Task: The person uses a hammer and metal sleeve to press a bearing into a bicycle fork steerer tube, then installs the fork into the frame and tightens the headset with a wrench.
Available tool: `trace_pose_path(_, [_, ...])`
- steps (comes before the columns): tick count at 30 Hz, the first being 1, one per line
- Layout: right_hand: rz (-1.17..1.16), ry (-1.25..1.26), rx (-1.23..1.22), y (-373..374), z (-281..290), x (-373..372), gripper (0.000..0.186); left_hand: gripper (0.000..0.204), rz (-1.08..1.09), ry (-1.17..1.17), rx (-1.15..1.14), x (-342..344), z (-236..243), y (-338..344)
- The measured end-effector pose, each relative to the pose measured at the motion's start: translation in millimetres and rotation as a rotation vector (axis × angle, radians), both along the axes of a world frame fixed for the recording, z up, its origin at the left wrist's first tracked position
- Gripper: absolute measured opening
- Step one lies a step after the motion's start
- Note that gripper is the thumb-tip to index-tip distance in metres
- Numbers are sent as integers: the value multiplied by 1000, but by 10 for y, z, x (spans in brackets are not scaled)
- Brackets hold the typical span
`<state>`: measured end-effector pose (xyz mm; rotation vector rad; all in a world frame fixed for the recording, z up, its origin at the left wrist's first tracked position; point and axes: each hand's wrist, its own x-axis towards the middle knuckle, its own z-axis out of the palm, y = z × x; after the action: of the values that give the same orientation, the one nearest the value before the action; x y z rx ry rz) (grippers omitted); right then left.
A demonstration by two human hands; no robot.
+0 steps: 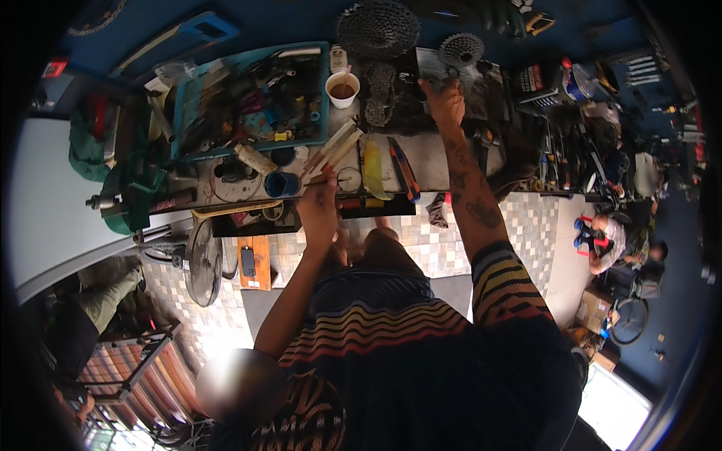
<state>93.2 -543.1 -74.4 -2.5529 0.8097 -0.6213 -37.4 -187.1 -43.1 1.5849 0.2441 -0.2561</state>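
While I follow the head feed from my remote station, I log the work as partway along, judging by the loose bicycle parts on the table (436, 167).

Right hand (447, 104): reaches over the pale sheet (430, 66) at the far side, partly open, thumb well apart from the fingers. A small dark ring (452, 72) lies just beyond the fingertips; contact I cannot confirm. The toothed sprocket (461, 49) is right behind it, near the wall.

Left hand (320, 207): over the near edge, fingers drawn together by a thin brown piece (322, 179). Whether it has hold of that piece, I cannot tell.

Progress, as far as I can see: the sprocket is off any wheel, the large cassette (377, 28) sits separately to its left, and the chain (380, 94) is bunched nearer me. So the separation is done. I see no two of these parts joined; any cleaning or fitting I judge to be left, though I cannot tell which applies.

Also noted: blue tray (177, 120) of mixed small parts, cup (342, 90) of brown liquid beside it, yellow tube (374, 169) and orange-and-blue pliers (406, 171) between the two hands.
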Motion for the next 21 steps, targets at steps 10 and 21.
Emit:
trace_pose_path(10, [82, -19, 41, -242, -93, 121, 49, 20, -24, -403, 550, -37, 238, -82])
trace_pose_path(21, [999, -277, 1285, 347, 1746, -1006, 52, 29, -194, -975, 352, -347, 2288, -498])
